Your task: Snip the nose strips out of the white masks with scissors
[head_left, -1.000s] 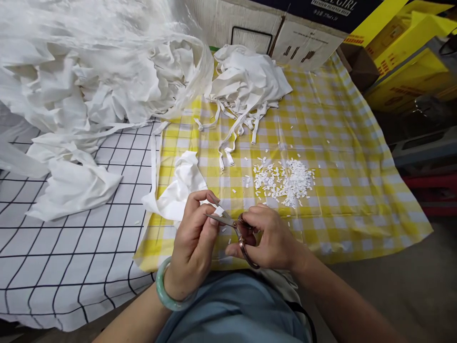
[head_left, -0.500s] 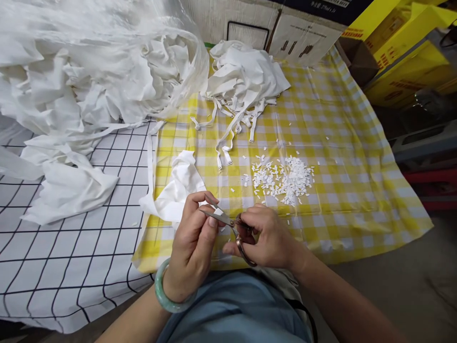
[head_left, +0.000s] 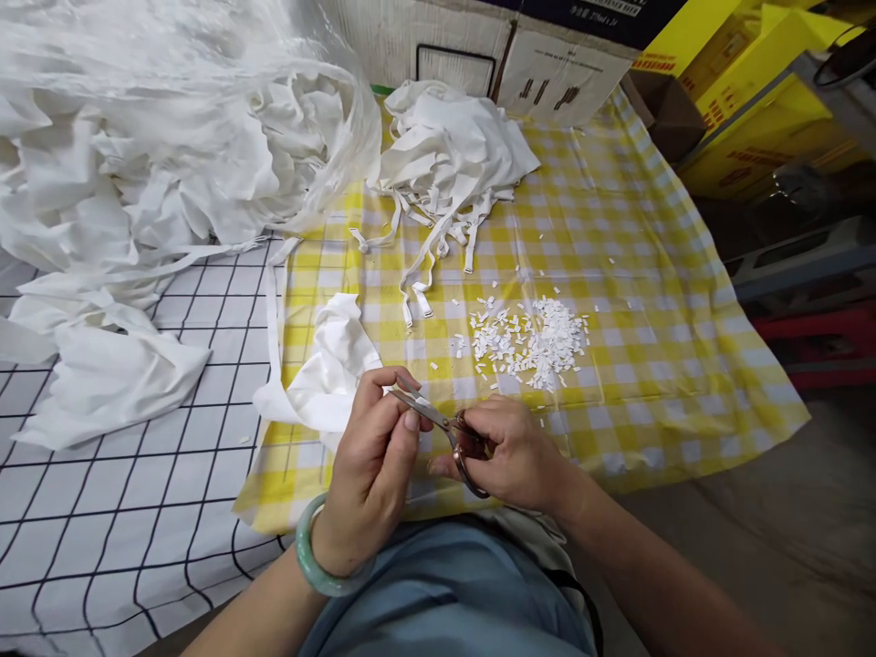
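My right hand (head_left: 510,452) is closed around the handles of a pair of scissors (head_left: 438,422), blades pointing left. Close to the blades, my left hand (head_left: 380,447), with a green bangle on the wrist, pinches white fabric (head_left: 335,360) that runs from the table up behind the fingers. A small white bit shows between the blades at the left fingertips. Most of the gripped end is hidden by the fingers. Beyond the right hand lies a scattered pile of tiny white snippets (head_left: 547,342).
Farther back sits a heap of white fabric pieces with straps (head_left: 455,151). A large plastic bag of white fabric (head_left: 184,155) fills the left. Cardboard boxes (head_left: 561,78) stand at the back, yellow bags (head_left: 753,109) at right. A yellow checked cloth (head_left: 650,383) covers the table.
The scissor blades have come closer together on the white bit. The view has shifted slightly, so the table things appear farther left. Both hands keep their holds.
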Demonstrator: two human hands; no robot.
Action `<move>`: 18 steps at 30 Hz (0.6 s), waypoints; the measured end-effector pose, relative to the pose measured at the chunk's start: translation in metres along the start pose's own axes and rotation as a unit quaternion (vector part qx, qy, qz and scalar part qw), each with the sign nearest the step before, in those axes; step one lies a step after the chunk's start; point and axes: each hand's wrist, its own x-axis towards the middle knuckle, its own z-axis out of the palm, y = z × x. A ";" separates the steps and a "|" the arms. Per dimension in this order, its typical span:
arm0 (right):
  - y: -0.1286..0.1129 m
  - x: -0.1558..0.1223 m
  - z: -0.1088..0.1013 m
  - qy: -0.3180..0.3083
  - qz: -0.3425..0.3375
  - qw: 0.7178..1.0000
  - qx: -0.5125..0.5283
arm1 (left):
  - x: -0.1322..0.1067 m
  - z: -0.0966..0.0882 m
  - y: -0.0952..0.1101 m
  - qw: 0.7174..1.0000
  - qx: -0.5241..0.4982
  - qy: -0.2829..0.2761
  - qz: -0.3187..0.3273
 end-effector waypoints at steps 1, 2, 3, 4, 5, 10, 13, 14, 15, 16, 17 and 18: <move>0.003 -0.003 -0.001 0.007 0.008 1.000 -0.002 | 0.003 0.002 0.001 1.000 0.003 -0.009 0.003; 0.006 -0.006 -0.003 0.016 0.017 1.000 -0.005 | 0.006 0.005 0.001 1.000 0.004 -0.021 0.006; 0.009 -0.009 -0.004 0.025 0.026 0.999 -0.007 | 0.009 0.008 0.001 0.999 0.003 -0.034 0.009; 0.013 -0.013 -0.005 0.033 0.036 0.999 -0.008 | 0.013 0.011 0.000 0.999 0.001 -0.048 0.012; 0.016 -0.016 -0.007 0.041 0.047 0.998 -0.008 | 0.016 0.015 0.000 0.998 -0.002 -0.061 0.016; 0.029 -0.033 -0.009 0.065 0.116 0.991 0.032 | 0.030 0.034 -0.002 0.995 -0.025 -0.099 0.017; 0.032 -0.038 -0.009 0.065 0.156 0.983 0.075 | 0.032 0.040 -0.003 0.994 -0.035 -0.103 0.001; 0.032 -0.038 -0.010 0.063 0.167 0.980 0.092 | 0.032 0.041 -0.003 0.994 -0.039 -0.105 -0.006; 0.031 -0.039 -0.010 0.058 0.174 0.977 0.111 | 0.032 0.040 -0.004 0.993 -0.044 -0.107 -0.013; 0.031 -0.039 -0.012 0.052 0.176 0.975 0.129 | 0.031 0.040 -0.004 0.993 -0.050 -0.108 -0.022; 0.030 -0.039 -0.014 0.045 0.173 0.973 0.144 | 0.030 0.039 -0.005 0.992 -0.055 -0.108 -0.032; 0.028 -0.038 -0.016 0.039 0.166 0.974 0.151 | 0.029 0.038 -0.005 0.992 -0.059 -0.108 -0.041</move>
